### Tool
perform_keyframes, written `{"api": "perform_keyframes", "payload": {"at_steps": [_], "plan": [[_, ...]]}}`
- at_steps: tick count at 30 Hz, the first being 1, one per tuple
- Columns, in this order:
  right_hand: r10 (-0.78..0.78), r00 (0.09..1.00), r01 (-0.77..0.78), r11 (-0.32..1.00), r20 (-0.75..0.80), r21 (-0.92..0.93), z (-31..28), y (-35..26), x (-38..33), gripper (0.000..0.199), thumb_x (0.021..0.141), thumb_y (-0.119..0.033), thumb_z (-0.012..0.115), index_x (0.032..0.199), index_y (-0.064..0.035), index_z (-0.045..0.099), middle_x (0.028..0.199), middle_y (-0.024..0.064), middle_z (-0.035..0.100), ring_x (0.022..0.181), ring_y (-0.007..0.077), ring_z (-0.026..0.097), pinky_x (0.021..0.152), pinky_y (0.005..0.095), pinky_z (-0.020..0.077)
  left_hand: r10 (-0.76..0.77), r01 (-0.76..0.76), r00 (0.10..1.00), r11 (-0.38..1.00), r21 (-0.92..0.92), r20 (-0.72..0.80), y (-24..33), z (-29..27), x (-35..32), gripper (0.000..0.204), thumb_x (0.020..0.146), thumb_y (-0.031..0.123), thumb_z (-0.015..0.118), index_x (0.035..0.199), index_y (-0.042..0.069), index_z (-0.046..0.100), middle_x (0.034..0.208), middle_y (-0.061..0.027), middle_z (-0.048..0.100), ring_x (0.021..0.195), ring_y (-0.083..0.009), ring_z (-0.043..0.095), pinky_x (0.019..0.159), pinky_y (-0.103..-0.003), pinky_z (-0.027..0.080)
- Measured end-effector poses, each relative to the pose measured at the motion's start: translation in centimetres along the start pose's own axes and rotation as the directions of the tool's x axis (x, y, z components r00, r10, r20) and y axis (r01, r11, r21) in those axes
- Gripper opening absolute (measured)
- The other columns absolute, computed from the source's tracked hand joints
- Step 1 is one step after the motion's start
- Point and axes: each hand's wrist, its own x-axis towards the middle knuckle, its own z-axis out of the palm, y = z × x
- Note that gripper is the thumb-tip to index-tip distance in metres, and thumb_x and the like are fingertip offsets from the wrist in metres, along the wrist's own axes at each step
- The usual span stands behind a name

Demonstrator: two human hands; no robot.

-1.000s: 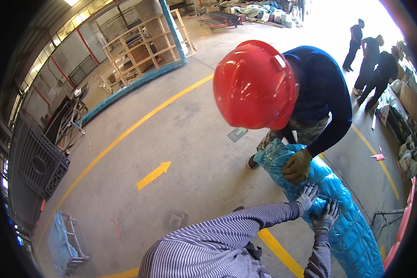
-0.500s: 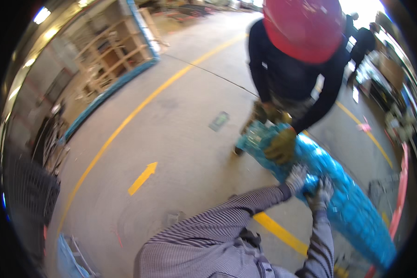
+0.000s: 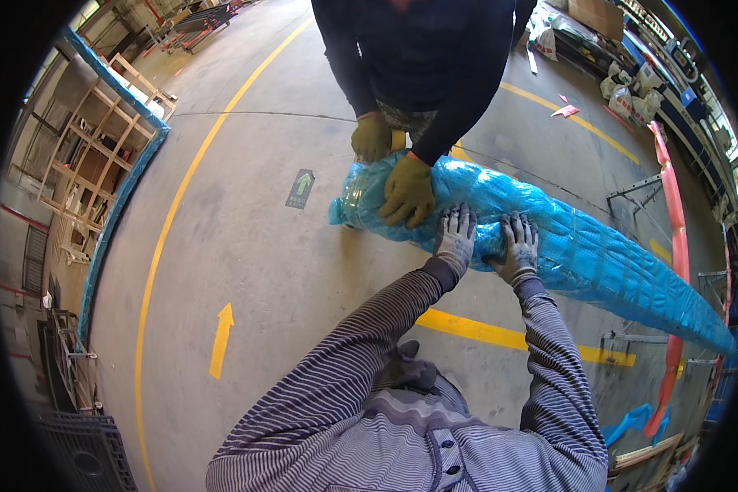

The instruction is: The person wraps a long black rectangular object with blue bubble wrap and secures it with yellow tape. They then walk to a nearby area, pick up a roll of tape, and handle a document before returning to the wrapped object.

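Note:
A long bundle (image 3: 582, 234) wrapped in shiny blue plastic film slants from the middle toward the right edge. My left hand (image 3: 455, 236), in a grey glove, lies on its near side with fingers stretched out. Just to the right, my right hand (image 3: 517, 248) presses on the same film, fingers spread flat. Across the bundle a person's olive-gloved hand (image 3: 408, 193) rests on the wrap near its left end. That person's other gloved hand (image 3: 371, 138) is beside a yellowish round thing (image 3: 398, 141) that I cannot make out fully.
Metal trestles (image 3: 635, 193) and a long red beam (image 3: 675, 213) stand under or beside the bundle's right part. Wooden frames edged in blue wrap (image 3: 127, 176) are at the left. White bags (image 3: 631, 97) lie at the upper right. Yellow lines (image 3: 193, 180) mark the floor.
My view has turned and steadied, so the bundle now lies flatter across the picture. Both my hands stay on the film. The other person's red helmet has nearly left the view.

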Motion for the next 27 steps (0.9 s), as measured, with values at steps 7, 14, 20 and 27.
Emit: {"api": "perform_keyframes", "payload": {"at_steps": [7, 14, 20, 27], "plan": [[0.007, 1.0, -0.007, 1.0, 0.014, -0.009, 0.5, 0.1, 0.0, 0.123, 0.067, -0.047, 0.093, 0.165, -0.0168, 0.025, 0.17, 0.0173, 0.024, 0.157, 0.0383, 0.022, 0.129, 0.0592, 0.011, -0.005, 0.01, 0.996, 0.999, 0.054, -0.089, -0.1, 0.6, -0.2, 0.064, 0.103, 0.023, 0.046, 0.161, 0.001, 0.029, 0.168, -0.0235, 0.029, 0.153, -0.0414, 0.032, 0.124, -0.058, 0.021], [-0.003, 1.0, 0.002, 1.0, -0.01, -0.005, 0.5, 0.2, -0.1, 0.124, 0.065, -0.046, 0.094, 0.164, -0.0165, 0.026, 0.17, 0.0176, 0.024, 0.156, 0.0398, 0.024, 0.129, 0.0596, 0.0121, -0.013, 0.018, 0.997, 0.998, 0.06, -0.077, 0.1, 0.0, -0.2, 0.064, 0.104, 0.023, 0.045, 0.162, 0.001, 0.028, 0.168, -0.0232, 0.028, 0.153, -0.042, 0.031, 0.125, -0.059, 0.02], [-0.005, 1.0, 0.004, 1.0, -0.016, -0.011, 0.3, 0.0, -0.1, 0.121, 0.066, -0.048, 0.093, 0.163, -0.016, 0.028, 0.168, 0.0181, 0.027, 0.156, 0.0391, 0.025, 0.129, 0.06, 0.012, -0.015, 0.016, 1.0, 0.999, 0.045, -0.01, 0.2, 0.0, -0.1, 0.066, 0.105, 0.022, 0.044, 0.164, 0.001, 0.024, 0.171, -0.0229, 0.023, 0.157, -0.0431, 0.024, 0.126, -0.059, 0.015], [-0.001, 1.0, 0.001, 1.0, 0.001, -0.02, 0.3, 0.1, 0.0, 0.12, 0.067, -0.05, 0.091, 0.163, -0.0159, 0.028, 0.168, 0.0185, 0.029, 0.156, 0.0389, 0.025, 0.129, 0.0601, 0.0113, -0.012, 0.01, 0.999, 0.998, 0.06, 0.039, 0.1, -0.8, -0.2, 0.066, 0.106, 0.021, 0.044, 0.164, 0.0, 0.021, 0.171, -0.023, 0.022, 0.157, -0.0435, 0.023, 0.127, -0.059, 0.012]]}}
